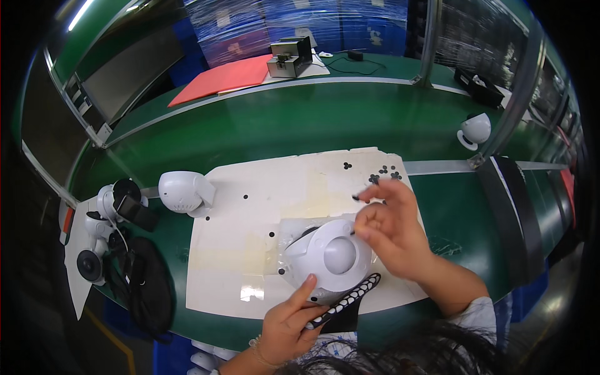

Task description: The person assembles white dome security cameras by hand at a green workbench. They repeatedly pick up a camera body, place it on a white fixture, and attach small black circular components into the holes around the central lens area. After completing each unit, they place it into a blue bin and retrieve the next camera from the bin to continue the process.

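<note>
A white dome-shaped device (331, 256) with a round lens bulge lies on a white mat (250, 206) in front of me. My left hand (290, 322) rests at its near edge, thumb against the shell, and grips a black strip (347, 301) set with small white pads. My right hand (390, 228) hovers over the dome's right side, thumb and finger pinching something small and dark at the shell's top edge. Several small black rubber pieces (382, 174) lie scattered on the mat beyond my right hand.
Another white dome device (181, 190) sits at the mat's left corner. More camera-like units and black cables (115, 231) crowd the left edge. A white round unit (475, 130) stands at the far right. A red sheet (225, 76) and a small black box (290, 57) lie at the back.
</note>
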The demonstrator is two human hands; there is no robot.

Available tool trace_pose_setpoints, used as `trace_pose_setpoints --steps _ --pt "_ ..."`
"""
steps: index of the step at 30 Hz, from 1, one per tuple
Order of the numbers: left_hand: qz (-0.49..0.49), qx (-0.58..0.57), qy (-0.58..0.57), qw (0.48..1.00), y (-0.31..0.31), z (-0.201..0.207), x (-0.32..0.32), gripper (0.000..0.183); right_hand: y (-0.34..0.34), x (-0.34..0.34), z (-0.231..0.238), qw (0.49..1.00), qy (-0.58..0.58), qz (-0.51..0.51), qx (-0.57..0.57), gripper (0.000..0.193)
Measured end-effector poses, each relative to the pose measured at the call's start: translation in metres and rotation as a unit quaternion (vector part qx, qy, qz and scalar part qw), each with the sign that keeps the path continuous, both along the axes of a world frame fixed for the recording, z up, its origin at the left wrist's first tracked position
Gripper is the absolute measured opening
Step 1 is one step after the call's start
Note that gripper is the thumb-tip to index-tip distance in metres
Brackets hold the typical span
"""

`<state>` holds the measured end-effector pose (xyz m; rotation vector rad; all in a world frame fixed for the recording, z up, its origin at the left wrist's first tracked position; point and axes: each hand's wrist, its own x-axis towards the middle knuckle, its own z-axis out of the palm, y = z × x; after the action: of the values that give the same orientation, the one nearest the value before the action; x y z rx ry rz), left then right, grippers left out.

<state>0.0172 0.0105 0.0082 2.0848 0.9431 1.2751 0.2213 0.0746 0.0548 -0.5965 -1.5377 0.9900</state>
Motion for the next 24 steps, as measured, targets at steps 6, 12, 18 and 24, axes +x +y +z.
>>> trace_pose_setpoints --steps 6,12,18,24 --pt "0.027 0.025 0.085 0.996 -0.005 -0.003 -0.006 0.029 0.008 0.003 0.003 0.997 -0.027 0.012 -0.073 0.062" --pt "0.035 -0.051 0.061 0.996 -0.012 -0.010 -0.006 0.043 0.006 0.001 0.002 0.997 -0.061 -0.005 -0.045 0.061" --pt "-0.025 -0.115 0.091 0.989 -0.012 -0.012 -0.017 0.050 0.003 0.001 -0.004 0.992 -0.116 -0.052 0.008 0.058" --pt "0.023 0.078 0.058 0.995 -0.001 -0.021 -0.010 0.034 -0.002 0.001 -0.002 0.896 -0.305 -0.188 0.261 0.047"
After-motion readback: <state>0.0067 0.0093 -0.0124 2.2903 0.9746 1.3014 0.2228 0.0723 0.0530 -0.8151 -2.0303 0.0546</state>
